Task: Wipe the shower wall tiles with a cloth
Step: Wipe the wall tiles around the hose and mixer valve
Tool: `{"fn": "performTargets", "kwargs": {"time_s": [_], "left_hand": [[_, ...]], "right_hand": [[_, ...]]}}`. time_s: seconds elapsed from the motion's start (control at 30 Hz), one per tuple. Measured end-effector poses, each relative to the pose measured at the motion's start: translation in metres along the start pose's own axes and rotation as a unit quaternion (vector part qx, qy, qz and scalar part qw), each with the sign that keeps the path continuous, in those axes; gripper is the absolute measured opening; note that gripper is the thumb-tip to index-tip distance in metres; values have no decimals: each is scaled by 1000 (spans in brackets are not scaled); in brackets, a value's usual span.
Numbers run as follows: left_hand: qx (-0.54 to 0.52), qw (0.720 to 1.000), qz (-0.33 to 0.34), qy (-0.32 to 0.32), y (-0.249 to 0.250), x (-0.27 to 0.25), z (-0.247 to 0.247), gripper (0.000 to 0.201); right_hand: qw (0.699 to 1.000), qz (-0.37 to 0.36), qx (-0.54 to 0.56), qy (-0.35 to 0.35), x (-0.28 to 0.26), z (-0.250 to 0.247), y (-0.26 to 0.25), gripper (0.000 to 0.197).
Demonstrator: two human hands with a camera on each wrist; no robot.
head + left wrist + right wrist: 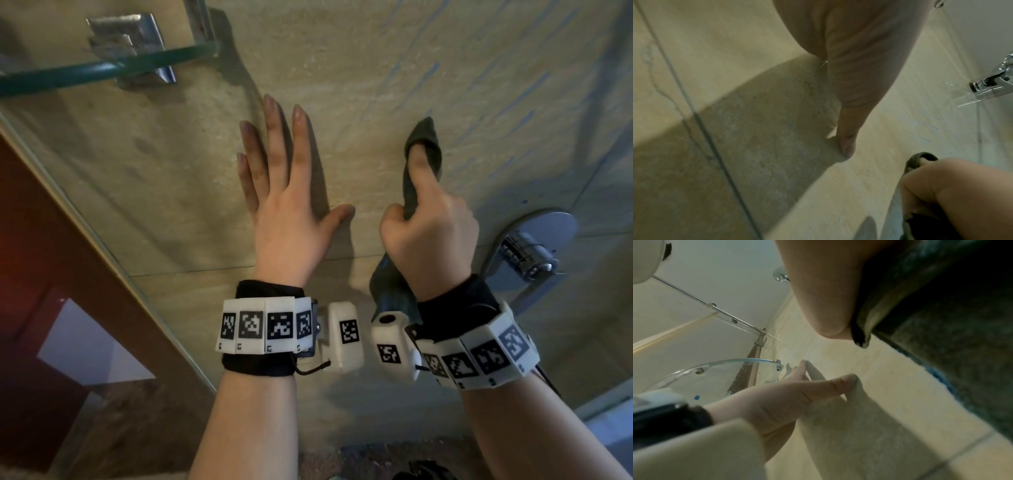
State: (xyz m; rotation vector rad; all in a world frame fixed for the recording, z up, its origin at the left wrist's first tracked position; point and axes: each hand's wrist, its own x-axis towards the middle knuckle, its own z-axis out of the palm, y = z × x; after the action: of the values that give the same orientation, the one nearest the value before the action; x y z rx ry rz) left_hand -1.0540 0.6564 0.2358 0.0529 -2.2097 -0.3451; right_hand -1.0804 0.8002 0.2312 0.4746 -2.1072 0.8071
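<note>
Cloth (426,150): dark, soft, limp, light; I judge bunching it best | my right hand (431,236) curls round it against beige wall tiles (359,68) | left hand (287,192) flat, fingers slightly spread.

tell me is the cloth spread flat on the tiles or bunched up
Bunched up. The cloth is gathered into a narrow twist in the right hand, its tip over one finger.
</note>
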Motion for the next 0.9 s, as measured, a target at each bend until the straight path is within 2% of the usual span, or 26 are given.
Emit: {"fn": "performTargets", "kwargs": {"time_s": [0.17, 0.3, 0.63, 0.8, 0.9], "left_hand": [[1, 1000, -2, -1, 1, 0, 0, 117], [1, 1000, -2, 2, 1, -1, 0, 116], [3, 1000, -6, -4, 1, 0, -1, 117], [11, 1000, -3, 6, 4, -1, -2, 115], [6, 999, -1, 35, 6, -1, -5, 108]], "right_hand": [[999, -17, 33, -38, -10, 3, -2, 63], [997, -32, 55, -35, -3, 2, -1, 58], [999, 42, -16, -1, 12, -11, 2, 69], [1000, 10, 10, -24, 0, -2, -1, 67], [999, -14, 18, -36, -7, 2, -3, 65]]}}
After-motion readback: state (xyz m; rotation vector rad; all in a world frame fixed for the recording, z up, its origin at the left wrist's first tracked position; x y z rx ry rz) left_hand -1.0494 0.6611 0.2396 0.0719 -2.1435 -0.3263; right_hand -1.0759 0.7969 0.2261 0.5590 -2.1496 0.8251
